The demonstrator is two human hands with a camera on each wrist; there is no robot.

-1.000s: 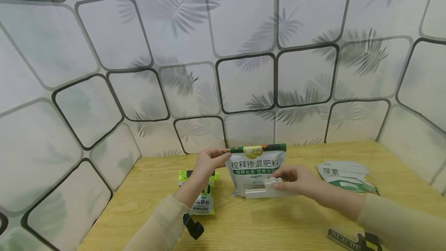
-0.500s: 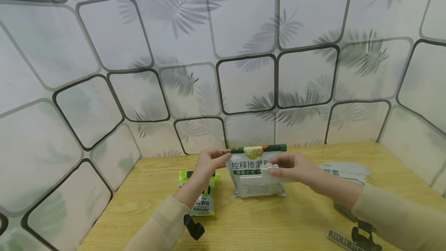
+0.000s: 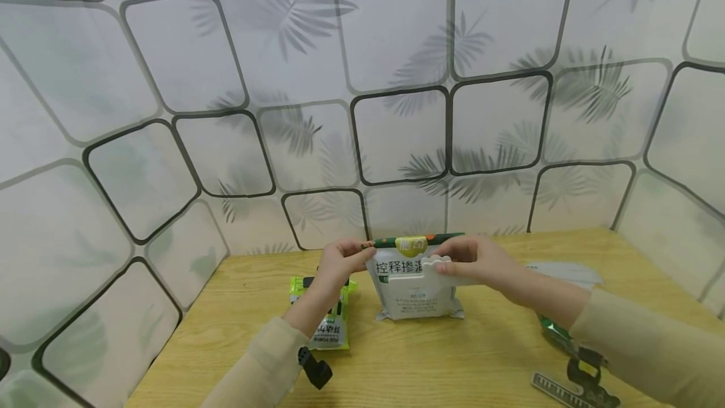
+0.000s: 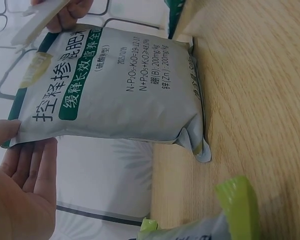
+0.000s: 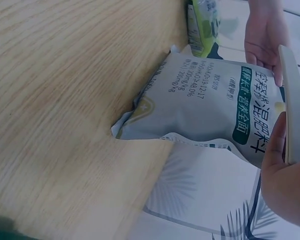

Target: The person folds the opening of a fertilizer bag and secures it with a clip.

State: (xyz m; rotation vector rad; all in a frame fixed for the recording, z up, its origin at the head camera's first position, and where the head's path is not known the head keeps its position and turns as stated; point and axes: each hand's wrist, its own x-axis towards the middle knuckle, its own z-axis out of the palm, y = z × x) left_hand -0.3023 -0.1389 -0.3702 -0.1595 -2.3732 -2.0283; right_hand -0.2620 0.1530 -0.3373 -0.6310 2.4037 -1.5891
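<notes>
A white fertilizer bag (image 3: 416,307) with a folded green top edge stands upright on the table. My left hand (image 3: 340,263) pinches its top left corner; the left wrist view shows the thumb in front and the fingers (image 4: 45,167) behind. In front of the bag's upper right part, my right hand (image 3: 481,263) holds a long white bag clip (image 3: 438,276) with a scalloped handle. The clip lies roughly level, just below the folded edge, and covers part of the printing. In the right wrist view the clip (image 5: 295,110) is close to the bag's top; whether they touch I cannot tell.
A lime-green and grey packet (image 3: 338,332) lies left of the bag, partly behind my left forearm. On the right, a white and green packet (image 3: 566,269) is partly hidden by my right arm. A slotted grey strip (image 3: 555,388) lies near the front right. A patterned curtain (image 3: 404,137) rises behind the table.
My right hand has raised the clip from near the bag's bottom to its upper part and moved slightly left. My left hand keeps its pinch on the corner.
</notes>
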